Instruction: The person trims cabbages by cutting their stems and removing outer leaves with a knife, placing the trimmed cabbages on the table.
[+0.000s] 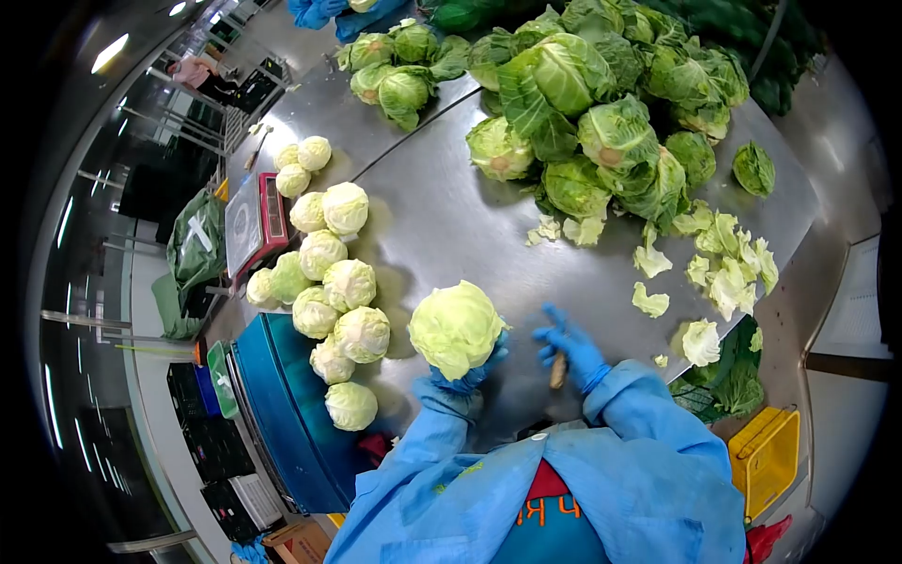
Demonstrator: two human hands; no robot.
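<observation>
My left hand, in a blue glove, supports a pale green cabbage from below and from its right side. To the right, my gloved right hand holds a knife by its wooden handle, with the thumb and forefinger partly stretched out. The blade is dim and blurred, directed back toward my body. Trimmed cabbages stand in a loose group left of the held one. Beyond my hands lies a heap of cabbages with dark outer leaves.
A steel table carries everything. Torn leaves lie at its right side. A red scale stands at the left edge, near a blue bin. A yellow crate sits lower right. Another person's blue sleeves show across the table.
</observation>
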